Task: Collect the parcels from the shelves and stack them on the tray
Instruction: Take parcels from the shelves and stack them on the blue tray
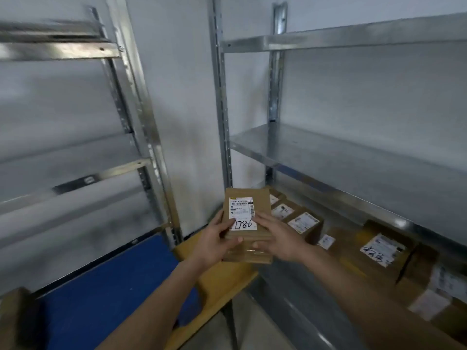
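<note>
Both hands hold a small stack of brown parcels (249, 223) above the yellow tray (222, 281). The left hand (214, 242) grips one side, the right hand (280, 239) the other. More boxes (379, 248) sit on the low shelf (303, 311) beside it, perhaps touching.

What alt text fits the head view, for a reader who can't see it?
Both hands, left hand and right hand, hold a flat brown parcel with a white label above a yellow tray. More labelled parcels sit on the lowest metal shelf at right; the shelf above shows nothing on it.
</note>
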